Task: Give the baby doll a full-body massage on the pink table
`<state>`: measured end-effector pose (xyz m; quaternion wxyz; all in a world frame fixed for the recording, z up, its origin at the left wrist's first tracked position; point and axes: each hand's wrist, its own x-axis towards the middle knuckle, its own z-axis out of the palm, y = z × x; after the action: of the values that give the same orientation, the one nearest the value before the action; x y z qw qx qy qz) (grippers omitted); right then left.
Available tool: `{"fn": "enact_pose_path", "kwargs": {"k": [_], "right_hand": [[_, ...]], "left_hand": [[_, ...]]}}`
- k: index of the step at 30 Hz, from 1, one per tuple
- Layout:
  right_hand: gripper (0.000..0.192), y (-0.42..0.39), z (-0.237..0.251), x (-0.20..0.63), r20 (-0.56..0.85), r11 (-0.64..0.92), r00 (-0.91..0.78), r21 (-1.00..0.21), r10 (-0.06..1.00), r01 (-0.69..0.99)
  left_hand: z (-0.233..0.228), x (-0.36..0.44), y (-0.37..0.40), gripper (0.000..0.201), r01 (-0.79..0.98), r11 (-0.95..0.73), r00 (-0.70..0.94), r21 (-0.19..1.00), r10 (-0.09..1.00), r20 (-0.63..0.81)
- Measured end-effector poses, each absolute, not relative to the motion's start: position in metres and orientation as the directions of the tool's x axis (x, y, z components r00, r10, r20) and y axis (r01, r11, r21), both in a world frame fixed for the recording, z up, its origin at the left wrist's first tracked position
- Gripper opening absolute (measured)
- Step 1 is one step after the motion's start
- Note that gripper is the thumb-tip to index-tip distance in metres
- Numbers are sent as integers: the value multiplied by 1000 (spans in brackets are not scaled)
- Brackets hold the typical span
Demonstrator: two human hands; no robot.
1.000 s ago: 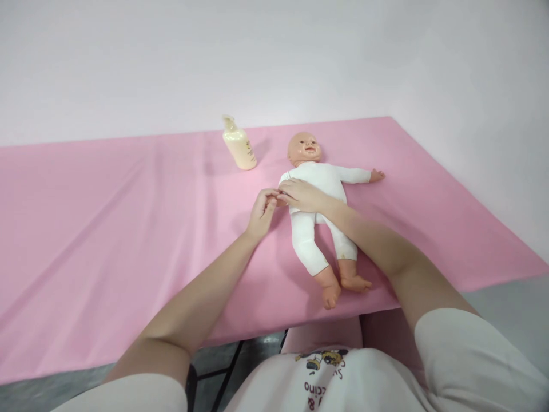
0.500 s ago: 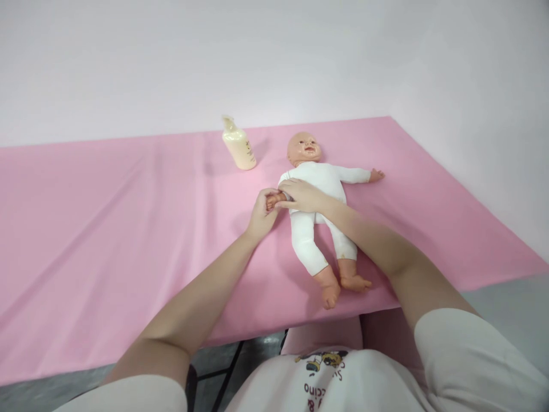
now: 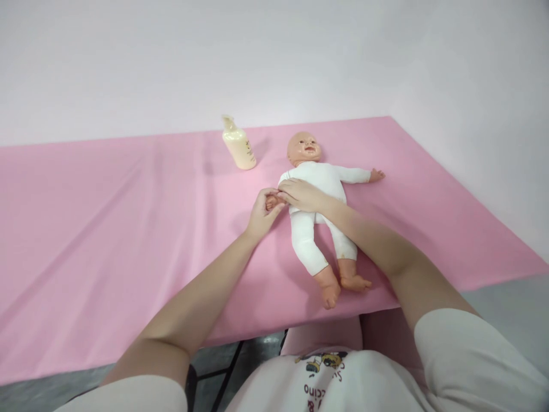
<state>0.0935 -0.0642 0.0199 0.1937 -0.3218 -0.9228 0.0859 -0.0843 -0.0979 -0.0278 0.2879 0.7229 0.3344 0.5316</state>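
Observation:
A baby doll (image 3: 323,176) with a white cloth body lies on its back, head away from me and feet toward me. My left hand (image 3: 262,214) is closed round the doll's hand (image 3: 272,201) on the left side, thumb below and fingers above. Across the doll's wrist and forearm lies my right hand (image 3: 302,194), its fingers wrapped over that arm and touching my left fingertips. The doll's sleeve end is mostly hidden under my right hand. Its other arm stretches out to the right.
A pump bottle (image 3: 240,150) of pale yellow liquid stands left of the doll's head. The pink cloth (image 3: 107,229) covers the table, with folds on its left part. The near table edge runs just beyond the doll's feet, close to my body.
My right thumb has drawn up toward its fingers, and my left thumb has shifted slightly right along the doll's wrist. The doll and bottle stay put.

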Motion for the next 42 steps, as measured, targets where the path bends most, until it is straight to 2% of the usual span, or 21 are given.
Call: {"fn": "enact_pose_path", "kwargs": {"k": [2, 8, 12, 16, 25, 29, 34, 39, 42], "right_hand": [[32, -64, 20, 93, 304, 775, -714, -280, 631, 566], [38, -62, 19, 94, 298, 779, -720, -287, 626, 558], [28, -63, 20, 93, 294, 778, -721, -287, 627, 560], [29, -64, 20, 93, 302, 778, -718, -295, 627, 555], [22, -62, 18, 94, 290, 775, -720, -281, 630, 566], [29, -61, 18, 93, 310, 792, -729, -259, 610, 552], [27, -63, 20, 93, 298, 774, -716, -294, 632, 561], [37, -65, 21, 95, 287, 772, -719, -288, 634, 566], [34, -65, 21, 95, 281, 777, -726, -284, 628, 562]], "left_hand": [[-30, -85, -97, 40, 222, -596, 207, 772, 802, 560], [-34, -86, -95, 34, 273, -615, 194, 740, 788, 584], [-32, -84, -96, 31, 200, -605, 217, 771, 794, 567], [-29, -83, -97, 30, 143, -611, 222, 778, 786, 576], [-26, -85, -98, 39, 276, -592, 199, 757, 806, 557], [-27, -84, -97, 40, 279, -600, 192, 750, 800, 568], [-30, -84, -97, 30, 187, -594, 211, 782, 802, 559], [-27, -85, -99, 40, 169, -629, 169, 759, 777, 607], [-25, -86, -99, 36, 174, -610, 177, 773, 792, 585]]}}
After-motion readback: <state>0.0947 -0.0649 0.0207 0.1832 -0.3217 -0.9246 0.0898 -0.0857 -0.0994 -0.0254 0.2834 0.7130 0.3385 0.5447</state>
